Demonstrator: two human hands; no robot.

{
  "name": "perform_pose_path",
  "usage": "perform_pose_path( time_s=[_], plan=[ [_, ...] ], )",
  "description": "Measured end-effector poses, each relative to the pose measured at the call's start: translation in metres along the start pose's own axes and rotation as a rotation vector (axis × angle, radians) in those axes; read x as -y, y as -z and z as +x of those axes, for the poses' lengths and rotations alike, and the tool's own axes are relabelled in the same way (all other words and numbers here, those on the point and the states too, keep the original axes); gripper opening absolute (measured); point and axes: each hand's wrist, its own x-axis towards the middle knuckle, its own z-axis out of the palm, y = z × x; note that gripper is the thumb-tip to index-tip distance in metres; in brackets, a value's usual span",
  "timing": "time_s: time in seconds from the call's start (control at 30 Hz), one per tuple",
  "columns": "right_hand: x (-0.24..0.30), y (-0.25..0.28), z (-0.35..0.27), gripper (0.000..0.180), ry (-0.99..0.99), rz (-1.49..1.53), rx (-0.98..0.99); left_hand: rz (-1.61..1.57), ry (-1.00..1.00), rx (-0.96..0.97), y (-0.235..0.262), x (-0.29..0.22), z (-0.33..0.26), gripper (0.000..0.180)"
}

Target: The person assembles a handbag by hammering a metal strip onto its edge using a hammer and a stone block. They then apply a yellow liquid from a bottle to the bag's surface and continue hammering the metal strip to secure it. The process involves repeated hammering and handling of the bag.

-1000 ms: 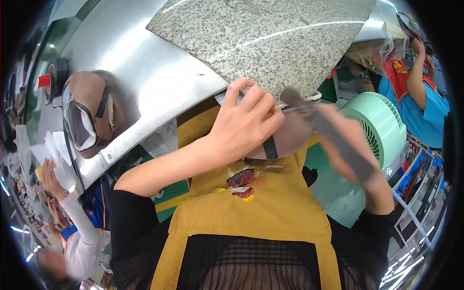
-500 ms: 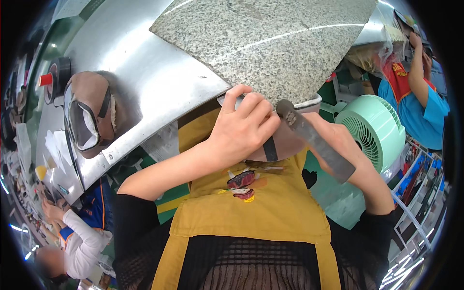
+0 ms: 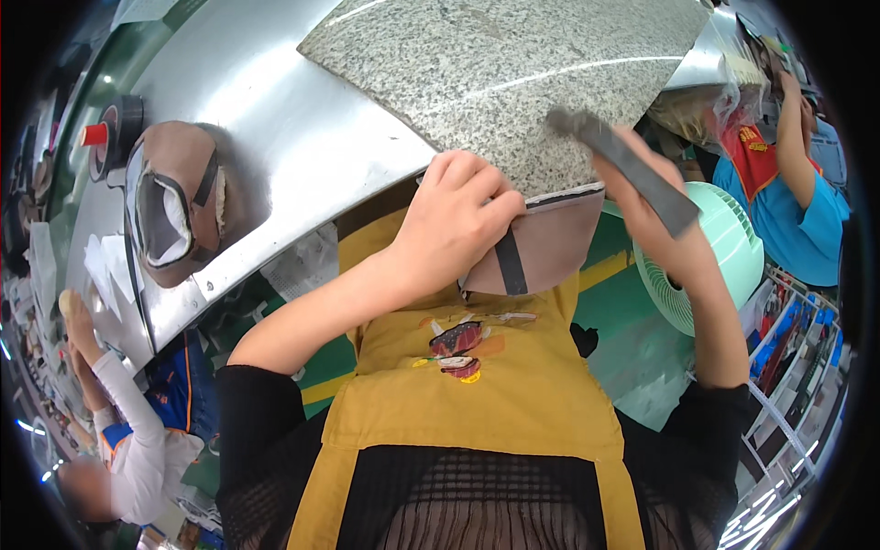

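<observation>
My left hand [image 3: 458, 215] is closed on a taupe shoe upper [image 3: 550, 243] with a black stripe, pinching its edge along the near rim of a speckled stone slab [image 3: 486, 92]. The rest of the upper hangs over the rim toward my apron. In my right hand [image 3: 646, 197] is a dark metal hammer [image 3: 632, 170] with a small round face and a long flat peen. It is above the slab's near right part, apart from the upper; my fingers around its handle are partly hidden and blurred.
A similar taupe upper with pale fleece lining [image 3: 179, 202] stands on the metal table [image 3: 266, 156] at left, beside a black round object with a red tip [image 3: 115, 137]. A mint-green fan [image 3: 724, 247] is at right. Co-workers are at far left [image 3: 137, 422] and far right [image 3: 779, 202].
My right hand has lifted the hammer up and away from the upper, exposing more of its surface. My left hand keeps its hold, with only a slight shift.
</observation>
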Motion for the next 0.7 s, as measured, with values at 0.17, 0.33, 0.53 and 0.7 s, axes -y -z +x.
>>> perform_pose_path(
  time_s=[0.17, 0.33, 0.53, 0.7],
  plan=[
    [-0.043, -0.015, 0.033, 0.029, 0.142, -0.474, -0.269, -0.051, 0.061, -0.050, -0.001, -0.006, -0.002, 0.018],
    [-0.027, -0.017, 0.014, 0.029, 0.326, -0.715, -0.401, -0.119, 0.101, -0.024, 0.004, -0.018, -0.007, 0.018],
    [-0.012, -0.051, -0.041, 0.021, 0.314, -0.447, -0.058, -0.166, 0.123, 0.084, 0.006, -0.023, -0.010, 0.016],
    [-0.016, -0.055, -0.053, 0.018, 0.260, -0.194, 0.045, -0.579, 0.252, 0.504, 0.032, -0.003, -0.002, 0.015]
  ],
)
